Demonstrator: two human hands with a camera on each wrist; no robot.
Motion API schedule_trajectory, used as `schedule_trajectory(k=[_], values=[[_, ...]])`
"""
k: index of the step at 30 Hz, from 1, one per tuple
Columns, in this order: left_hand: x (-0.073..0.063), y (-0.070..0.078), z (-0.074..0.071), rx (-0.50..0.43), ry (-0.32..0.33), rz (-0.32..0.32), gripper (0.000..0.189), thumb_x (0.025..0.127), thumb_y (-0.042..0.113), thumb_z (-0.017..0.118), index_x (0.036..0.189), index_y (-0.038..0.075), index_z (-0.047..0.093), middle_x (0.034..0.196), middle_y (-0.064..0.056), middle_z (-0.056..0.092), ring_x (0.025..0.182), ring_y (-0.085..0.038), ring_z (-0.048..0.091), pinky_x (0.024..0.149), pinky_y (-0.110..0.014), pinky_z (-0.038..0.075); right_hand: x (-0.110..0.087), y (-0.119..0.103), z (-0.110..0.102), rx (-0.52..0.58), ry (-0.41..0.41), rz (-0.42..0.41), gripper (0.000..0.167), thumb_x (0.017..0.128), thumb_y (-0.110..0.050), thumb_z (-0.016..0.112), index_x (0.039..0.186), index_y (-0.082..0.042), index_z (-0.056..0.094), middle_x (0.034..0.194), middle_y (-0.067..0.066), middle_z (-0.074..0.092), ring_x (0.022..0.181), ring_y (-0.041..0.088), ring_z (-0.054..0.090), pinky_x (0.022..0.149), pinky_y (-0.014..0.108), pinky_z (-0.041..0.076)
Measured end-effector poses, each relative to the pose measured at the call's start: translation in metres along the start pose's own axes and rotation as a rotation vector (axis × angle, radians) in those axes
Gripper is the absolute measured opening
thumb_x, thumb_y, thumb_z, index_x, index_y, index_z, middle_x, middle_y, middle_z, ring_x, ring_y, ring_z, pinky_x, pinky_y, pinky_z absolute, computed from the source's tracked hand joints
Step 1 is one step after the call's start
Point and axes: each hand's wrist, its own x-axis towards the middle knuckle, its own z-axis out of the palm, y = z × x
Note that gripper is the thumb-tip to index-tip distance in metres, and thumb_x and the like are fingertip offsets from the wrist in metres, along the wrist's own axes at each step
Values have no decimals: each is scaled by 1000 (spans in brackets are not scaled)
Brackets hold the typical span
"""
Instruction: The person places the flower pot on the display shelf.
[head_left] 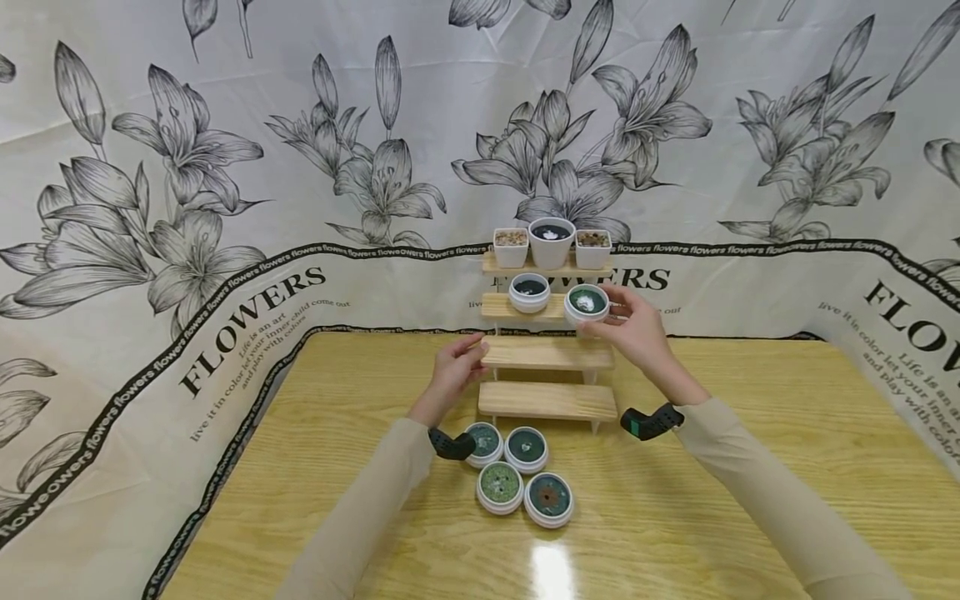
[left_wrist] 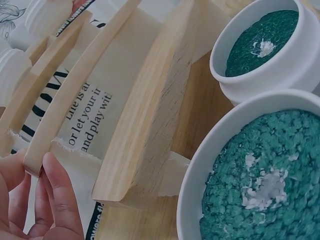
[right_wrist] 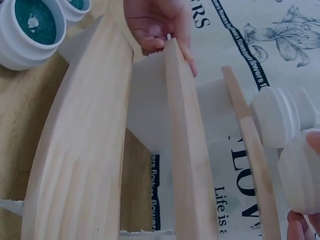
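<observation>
My right hand point(head_left: 637, 329) grips a small round white pot point(head_left: 587, 303) with a dark green filling, at the right end of the second plank from the top of a wooden tiered stand. Whether this pot point(right_wrist: 300, 172) bears on the plank I cannot tell. To its left on that plank sits another round white pot point(head_left: 529, 292) with a dark filling. My left hand point(head_left: 454, 367) pinches the left end of the third plank point(head_left: 547, 353) between thumb and fingers; the left wrist view shows this hand point(left_wrist: 42, 200) close up.
On the top plank point(head_left: 487, 263) stand a round white pot point(head_left: 552, 250) and two square white pots holding pebbles. Several round white pots, one with a brown centre point(head_left: 549, 496), stand on the table point(head_left: 675, 517) before the bottom plank point(head_left: 547, 401). A flower-printed cloth point(head_left: 405, 183) hangs behind.
</observation>
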Motion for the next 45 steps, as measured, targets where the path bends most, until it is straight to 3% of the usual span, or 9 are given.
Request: schedule_trajectory(k=[10, 22, 28, 38, 45], values=[[0, 5, 0, 5, 24, -14, 36, 94, 12, 63, 130, 9, 61, 91, 0, 58, 66, -5, 59, 65, -18, 55, 18, -1, 4, -29, 6, -2, 67, 81, -13, 77, 139, -2, 45, 132, 22, 55, 109, 32, 59, 70, 1, 45], [-4, 2, 0, -2, 9, -6, 37, 94, 10, 62, 131, 7, 60, 88, 1, 57, 63, -5, 58, 61, -15, 54, 20, 4, 3, 28, -23, 40, 70, 82, -17, 77, 141, -2, 42, 136, 22, 51, 117, 33, 54, 76, 4, 44], [-4, 2, 1, 1, 21, 1, 37, 94, 11, 62, 131, 6, 59, 90, 0, 58, 63, -5, 58, 59, -15, 54, 20, 5, 3, 5, -16, 20, 69, 82, -21, 77, 140, -4, 45, 133, 22, 53, 114, 35, 56, 70, 3, 45], [-1, 0, 2, -3, 19, 6, 39, 93, 10, 63, 132, 4, 58, 88, 1, 58, 62, -4, 58, 61, -15, 55, 25, 5, 6, 38, 43, 36, 71, 79, -16, 79, 139, -2, 44, 128, 21, 52, 106, 24, 54, 74, 6, 46], [-3, 0, 0, 9, 19, 4, 38, 94, 10, 62, 131, 6, 59, 89, 0, 57, 64, -6, 59, 61, -15, 55, 24, 6, 9, 6, 31, 14, 66, 81, -18, 79, 137, -2, 47, 128, 22, 54, 110, 33, 57, 68, 4, 46]])
